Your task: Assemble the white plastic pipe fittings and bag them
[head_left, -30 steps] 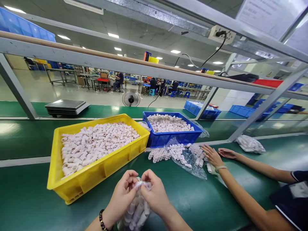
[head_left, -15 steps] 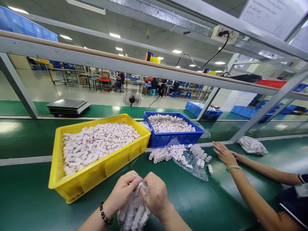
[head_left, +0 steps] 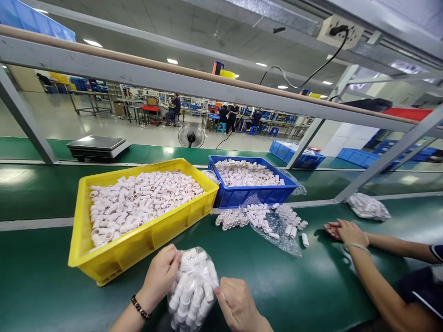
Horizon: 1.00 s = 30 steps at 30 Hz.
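Note:
A clear plastic bag (head_left: 194,290) packed with white pipe fittings sits between my hands at the front of the green table. My left hand (head_left: 162,272), with a dark beaded bracelet on the wrist, pinches the bag's upper left side. On the other side my right hand (head_left: 238,302) has its fingers closed on the bag's right edge. The bag's top looks gathered in the middle. Just beyond my left hand stands a yellow crate (head_left: 152,242) heaped with the same fittings.
A blue crate (head_left: 256,196) of fittings stands behind loose fittings (head_left: 233,219) and an open plastic bag (head_left: 285,240). At right, a co-worker's hands (head_left: 346,233) rest near another filled bag (head_left: 368,206). A scale (head_left: 98,146) sits at back left, beyond a slanted metal post (head_left: 26,117).
My hands have moved apart from the bag's gathered neck to its two sides, and the bag shows more fully. The co-worker's hands have drawn to the right and come together.

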Available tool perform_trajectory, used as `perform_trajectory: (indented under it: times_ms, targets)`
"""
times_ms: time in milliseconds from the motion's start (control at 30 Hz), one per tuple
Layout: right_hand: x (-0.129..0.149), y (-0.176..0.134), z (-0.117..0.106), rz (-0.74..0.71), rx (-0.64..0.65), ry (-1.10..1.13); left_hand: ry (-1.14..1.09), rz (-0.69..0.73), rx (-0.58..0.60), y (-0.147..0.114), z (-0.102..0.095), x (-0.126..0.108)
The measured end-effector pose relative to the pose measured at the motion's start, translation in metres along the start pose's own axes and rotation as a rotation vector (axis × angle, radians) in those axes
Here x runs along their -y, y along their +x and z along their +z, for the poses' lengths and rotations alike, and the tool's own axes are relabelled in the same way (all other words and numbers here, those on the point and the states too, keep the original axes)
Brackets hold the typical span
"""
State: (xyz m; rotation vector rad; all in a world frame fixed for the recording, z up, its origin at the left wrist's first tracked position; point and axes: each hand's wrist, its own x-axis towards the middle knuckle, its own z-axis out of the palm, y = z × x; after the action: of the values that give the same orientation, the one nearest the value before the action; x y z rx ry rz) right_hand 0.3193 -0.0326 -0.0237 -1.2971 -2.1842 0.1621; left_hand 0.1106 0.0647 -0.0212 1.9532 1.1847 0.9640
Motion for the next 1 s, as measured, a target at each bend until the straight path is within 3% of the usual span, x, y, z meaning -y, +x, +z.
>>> perform_trajectory:
  times_ms: [100, 267, 333, 400, 667, 800, 900, 1000]
  targets:
    - [0.007, 0.007, -0.005, 0.170, -0.092, 0.339, -0.278, -0.056, 0.085, 0.003, -0.007, -0.016]
    - [0.026, 0.042, -0.016, 0.461, -0.144, 1.140, -0.817, -0.109, 0.411, 0.012, -0.014, -0.058]
    - [0.031, 0.051, -0.016, 0.517, -0.183, 1.375, -0.943, -0.113, 0.412, 0.013, -0.013, -0.063]
    - [0.032, 0.053, -0.014, 0.527, -0.199, 1.459, -0.952, -0.095, 0.378, 0.010, -0.011, -0.060]
    - [0.028, 0.039, -0.002, 0.514, -0.109, 1.214, -0.781, -0.190, 0.353, -0.004, -0.010, -0.028]
    - [0.033, 0.049, -0.024, 0.359, -0.060, 0.849, -0.598, -0.112, 0.363, 0.006, -0.024, -0.045]
    - [0.042, 0.063, -0.036, 0.228, -0.122, 0.587, -0.520, 0.053, 0.500, 0.014, -0.031, -0.065]
    - [0.046, 0.076, -0.038, 0.210, -0.140, 0.534, -0.551, 0.123, 0.627, 0.018, -0.028, -0.074]
